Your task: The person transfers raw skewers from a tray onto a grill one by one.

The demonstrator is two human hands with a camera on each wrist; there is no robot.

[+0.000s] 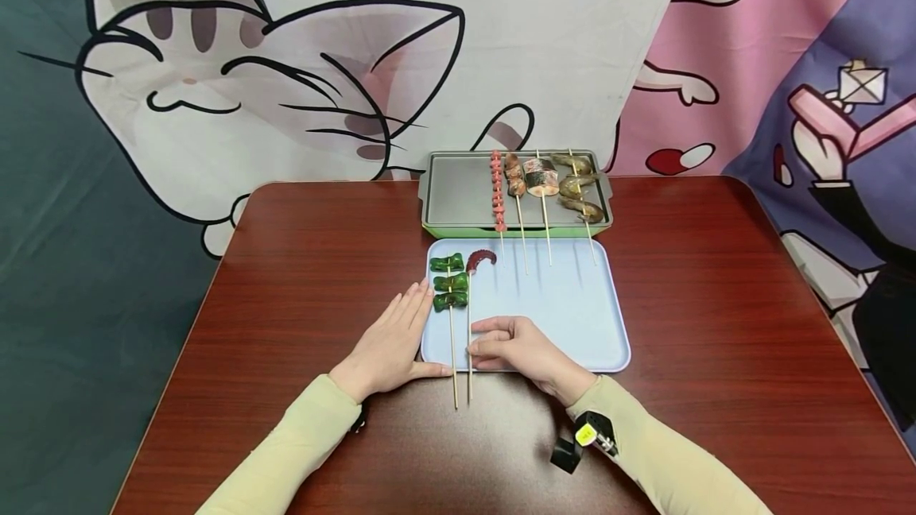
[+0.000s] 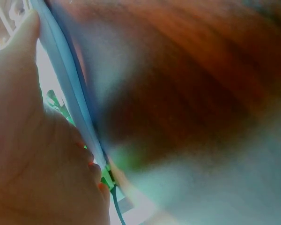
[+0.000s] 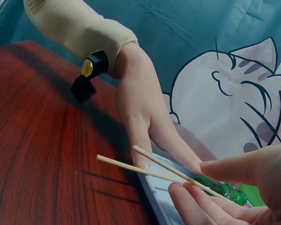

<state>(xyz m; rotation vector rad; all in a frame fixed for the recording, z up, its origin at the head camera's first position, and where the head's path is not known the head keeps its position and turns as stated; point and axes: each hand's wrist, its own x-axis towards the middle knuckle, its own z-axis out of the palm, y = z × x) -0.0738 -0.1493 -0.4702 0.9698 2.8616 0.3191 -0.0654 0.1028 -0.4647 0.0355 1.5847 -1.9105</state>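
My right hand (image 1: pixel 518 348) pinches the stick of a skewer with a curled dark red tentacle-like piece (image 1: pixel 481 257) at its far end. Just left of it, a skewer of several green pepper pieces (image 1: pixel 451 282) lies along the left side of the light blue tray (image 1: pixel 551 308). Both sticks reach past the tray's near edge. My left hand (image 1: pixel 390 340) lies with straight fingers along the tray's left rim, its thumb at the near corner by the pepper stick. In the right wrist view, two stick ends (image 3: pixel 114 161) cross near the right fingertips (image 3: pixel 215 168).
Behind the tray stands a grey grill pan (image 1: pixel 458 189) with a green base. Across it lie a skewer of small pink-red pieces (image 1: pixel 497 189), one of brown meat (image 1: pixel 515 177), a pale round chunk (image 1: pixel 541 177) and a skewer of shrimp (image 1: pixel 581 186); their sticks overhang the tray.
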